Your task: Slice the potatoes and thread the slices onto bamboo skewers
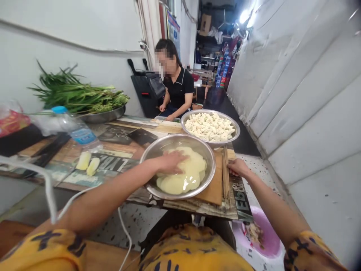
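My left hand (170, 162) reaches into a steel bowl (153, 149) and rests on the pale yellow slices (191, 173) that fill it; its fingers lie flat. My right hand (237, 167) is at the table's right edge, fingers curled on a bundle of thin wooden skewers (225, 174) lying on a wooden board (216, 186). Behind stands a second steel bowl (235, 136) heaped with white cauliflower pieces (210, 126).
A person in a black shirt (180, 90) sits at the far end of the table. A tray of green leaves (81, 98), a water bottle (76, 130) and two pale vegetable pieces (88, 163) lie left. A pink tub (266, 233) is on the floor.
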Demonstrator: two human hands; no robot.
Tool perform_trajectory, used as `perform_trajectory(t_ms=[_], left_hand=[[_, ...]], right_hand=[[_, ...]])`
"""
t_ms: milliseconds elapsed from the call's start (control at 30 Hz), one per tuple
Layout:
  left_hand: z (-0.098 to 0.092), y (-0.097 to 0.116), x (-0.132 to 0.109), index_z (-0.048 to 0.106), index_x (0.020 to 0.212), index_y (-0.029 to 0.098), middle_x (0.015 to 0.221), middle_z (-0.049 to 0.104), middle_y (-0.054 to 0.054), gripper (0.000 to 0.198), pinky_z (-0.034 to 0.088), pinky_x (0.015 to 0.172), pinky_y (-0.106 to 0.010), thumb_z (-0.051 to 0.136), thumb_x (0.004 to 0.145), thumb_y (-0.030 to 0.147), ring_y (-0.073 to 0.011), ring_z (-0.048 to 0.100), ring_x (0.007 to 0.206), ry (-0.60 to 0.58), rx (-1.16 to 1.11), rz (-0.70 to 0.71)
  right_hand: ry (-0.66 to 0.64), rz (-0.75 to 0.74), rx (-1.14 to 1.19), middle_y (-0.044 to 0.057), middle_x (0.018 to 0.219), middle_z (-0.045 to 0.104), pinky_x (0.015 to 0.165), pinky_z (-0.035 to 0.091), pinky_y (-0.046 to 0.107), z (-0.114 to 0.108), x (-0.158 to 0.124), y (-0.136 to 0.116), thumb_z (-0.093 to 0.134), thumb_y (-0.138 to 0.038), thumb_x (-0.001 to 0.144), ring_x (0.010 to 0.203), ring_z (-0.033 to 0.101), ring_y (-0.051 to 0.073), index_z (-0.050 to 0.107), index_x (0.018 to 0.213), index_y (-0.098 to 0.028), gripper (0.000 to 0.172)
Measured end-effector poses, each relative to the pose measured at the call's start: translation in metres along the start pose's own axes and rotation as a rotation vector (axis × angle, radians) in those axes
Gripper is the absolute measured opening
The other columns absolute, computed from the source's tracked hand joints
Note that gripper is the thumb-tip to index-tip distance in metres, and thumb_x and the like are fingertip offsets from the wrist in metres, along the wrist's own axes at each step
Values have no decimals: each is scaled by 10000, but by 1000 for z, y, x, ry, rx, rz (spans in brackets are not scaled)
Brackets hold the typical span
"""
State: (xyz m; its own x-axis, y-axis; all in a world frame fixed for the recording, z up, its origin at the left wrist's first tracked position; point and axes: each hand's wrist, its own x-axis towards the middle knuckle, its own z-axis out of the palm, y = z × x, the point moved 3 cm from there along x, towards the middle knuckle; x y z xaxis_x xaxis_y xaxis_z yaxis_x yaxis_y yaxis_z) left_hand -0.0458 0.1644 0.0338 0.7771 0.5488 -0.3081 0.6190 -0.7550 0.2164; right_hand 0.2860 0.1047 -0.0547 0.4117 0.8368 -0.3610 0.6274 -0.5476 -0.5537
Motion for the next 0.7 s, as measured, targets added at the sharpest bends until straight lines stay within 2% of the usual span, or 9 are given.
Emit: perform_trajectory(t_ms=[133, 267, 400, 467, 600, 700], left_hand=[[-2, -14, 7, 405, 1309, 167, 1397, 355, -147, 680, 258, 1030, -392, 609, 716, 430, -272, 342, 1261, 115, -29, 110], [-4, -22, 10, 538, 1173, 182, 1305, 478, -114, 538, 313, 994, -380, 654, 671, 341, -254, 434, 1177, 216, -82, 95], [-10, -21, 10, 643, 971, 174, 1204, 563, -92, 318, 337, 964, -349, 653, 663, 254, -232, 493, 1103, 333, -189, 114], [-14, -20, 11, 666, 905, 153, 1087, 627, -95, 262, 379, 903, -334, 640, 685, 292, -222, 550, 999, 388, -274, 102], [-18, -24, 13, 692, 869, 146, 847, 685, -57, 310, 441, 731, -268, 567, 748, 404, -173, 591, 778, 415, -447, 67], [-16, -32, 15, 697, 827, 132, 776, 677, -46, 373, 451, 641, -234, 594, 708, 470, -150, 582, 686, 408, -642, -37]], right_hand=[[32, -9, 114, 9, 323, 514, 317, 341, 177, 8, 0, -6, 558, -168, 673, 266, 432, 81, 532, 428, -148, 247], [72, -39, 258, 7, 342, 524, 291, 320, 174, 13, -4, -2, 515, -163, 686, 265, 430, 82, 510, 442, -160, 244], [115, -98, 420, -1, 374, 548, 296, 322, 153, 13, -12, 5, 515, -164, 666, 287, 439, 69, 491, 468, -173, 199], [121, -137, 513, -2, 397, 561, 302, 335, 154, 12, -14, 6, 514, -171, 661, 300, 443, 69, 491, 480, -178, 183], [109, -201, 702, 16, 481, 604, 295, 330, 167, 11, -11, 8, 543, -219, 641, 332, 447, 74, 505, 504, -180, 148], [99, -217, 834, 25, 543, 626, 299, 324, 167, 11, -3, 10, 576, -268, 616, 360, 452, 72, 518, 546, -175, 129]])
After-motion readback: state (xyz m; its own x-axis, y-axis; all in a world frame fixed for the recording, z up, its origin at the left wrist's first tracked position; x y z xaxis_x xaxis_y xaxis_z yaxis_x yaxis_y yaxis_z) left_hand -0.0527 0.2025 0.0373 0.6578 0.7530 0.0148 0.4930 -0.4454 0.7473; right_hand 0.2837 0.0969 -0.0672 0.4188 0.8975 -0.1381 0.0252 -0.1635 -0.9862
